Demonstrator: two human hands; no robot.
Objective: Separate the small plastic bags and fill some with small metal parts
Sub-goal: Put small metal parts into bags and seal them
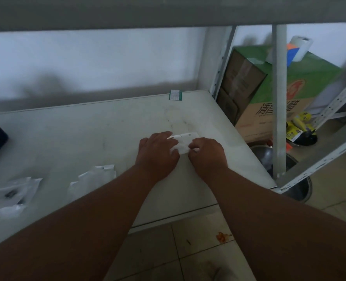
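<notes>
- While both hands work at the far right part of the white table (pixel 87 126), a strip of small clear plastic bags (pixel 185 139) lies flat between them, apparently joined side by side and not yet pulled apart.
- Left hand (pixel 158 154) lies palm down on the strip's left end, fingers spread and pressing it to the surface; right hand (pixel 207 154) pinches the strip's near right corner, fingers curled tight, as if about to tear off one bag.
- Nearer the person, an empty-looking clear bag pile (pixel 96 175) lies loose on the table, seemingly separated.
- At the near left edge, another bag cluster (pixel 16 194) holds dark specks that look like the small metal parts; blur prevents a count.
- Judged from this, some bags are separated and a few filled, with the strip in hand left to divide.
- Beyond the table stand a green cardboard box (pixel 301 82), a metal shelf frame (pixel 279 98) and steel bowls (pixel 263 155) on the floor.
</notes>
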